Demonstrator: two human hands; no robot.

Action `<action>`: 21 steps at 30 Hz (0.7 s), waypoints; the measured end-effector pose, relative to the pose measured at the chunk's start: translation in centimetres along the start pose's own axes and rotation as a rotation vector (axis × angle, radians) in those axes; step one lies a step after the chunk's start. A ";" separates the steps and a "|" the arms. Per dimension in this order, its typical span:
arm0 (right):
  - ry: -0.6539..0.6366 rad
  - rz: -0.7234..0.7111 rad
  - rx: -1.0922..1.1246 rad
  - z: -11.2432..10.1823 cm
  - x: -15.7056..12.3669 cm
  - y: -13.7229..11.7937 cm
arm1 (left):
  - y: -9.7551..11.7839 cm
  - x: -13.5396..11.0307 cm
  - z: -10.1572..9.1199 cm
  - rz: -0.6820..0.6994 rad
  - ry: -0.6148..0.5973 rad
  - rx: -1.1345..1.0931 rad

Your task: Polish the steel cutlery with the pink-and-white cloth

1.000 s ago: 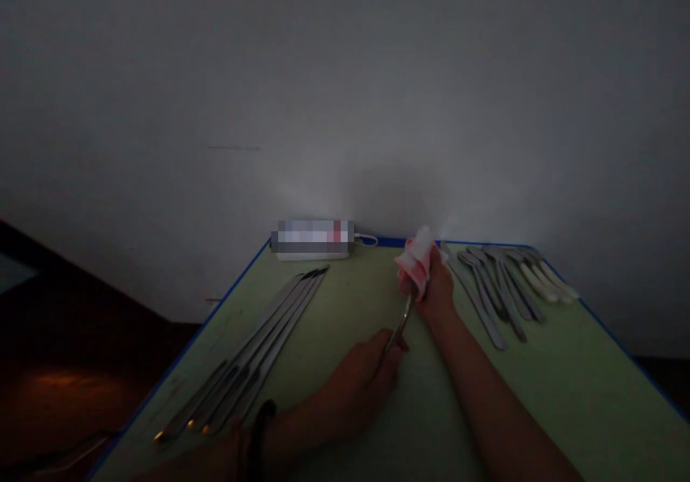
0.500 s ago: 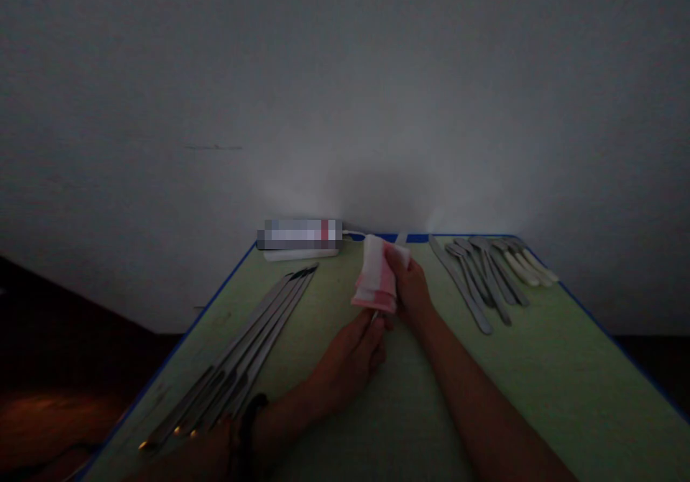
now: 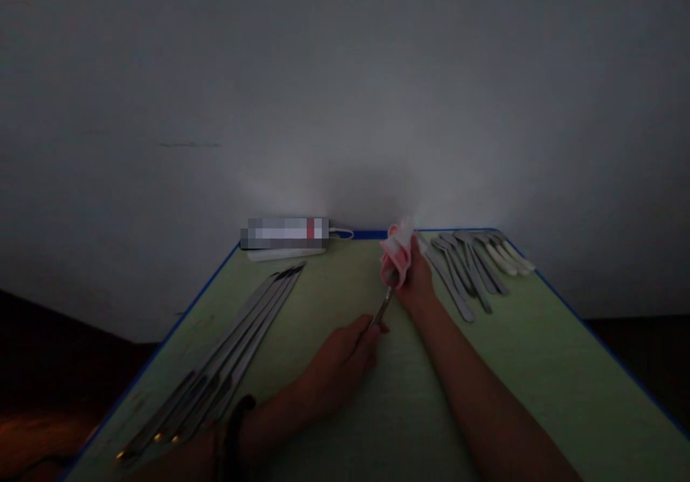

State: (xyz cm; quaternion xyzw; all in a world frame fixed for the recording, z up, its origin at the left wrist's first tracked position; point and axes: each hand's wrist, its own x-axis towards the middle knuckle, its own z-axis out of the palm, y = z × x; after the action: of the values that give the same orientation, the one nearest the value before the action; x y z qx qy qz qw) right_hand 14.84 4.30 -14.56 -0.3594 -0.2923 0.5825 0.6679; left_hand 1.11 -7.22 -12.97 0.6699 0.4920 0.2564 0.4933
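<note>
My left hand (image 3: 345,360) is closed around the handle of a metal spoon (image 3: 382,309), which points up and away from me. A pink and white cloth (image 3: 397,256) is bunched around the spoon's far end, so the head is mostly hidden in its folds; a small grey rounded part shows at the cloth's lower opening. From the right side, my right hand (image 3: 419,277) grips the cloth, its fingers largely behind the fabric. Both hands are above the green table (image 3: 334,302). A dark band circles my left wrist.
Several long flat metal utensils (image 3: 231,345) lie slanted on the left. Several spoons and other cutlery (image 3: 458,270) rest at the back right, beside white-handled pieces (image 3: 501,256). A blurred box (image 3: 285,233) with a white cable stands at the back left, against the wall (image 3: 345,94).
The cloth has gone from hanging flat and folded to bunched around the spoon's end. More of the spoon's handle shows between my hands. The whole view has shifted slightly.
</note>
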 end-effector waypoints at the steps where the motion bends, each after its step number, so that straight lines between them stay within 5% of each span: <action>1: -0.019 0.025 0.016 0.2 -0.2 0.1 | -0.1 0.0 0.0 -0.004 -0.004 -0.030; 10: -0.265 0.233 -0.023 1.9 -2.7 1.4 | -0.9 1.4 -0.4 -0.107 0.097 -0.561; 21: -0.069 0.139 -0.252 4.6 -2.5 2.1 | -0.7 1.6 -0.9 -0.173 0.204 -0.868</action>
State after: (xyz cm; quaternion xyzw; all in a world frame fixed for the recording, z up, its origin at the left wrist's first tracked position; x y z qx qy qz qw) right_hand 9.61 2.64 -13.57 -0.4393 -0.3602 0.5982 0.5651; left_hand 0.73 -5.36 -13.52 0.3289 0.4393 0.4615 0.6970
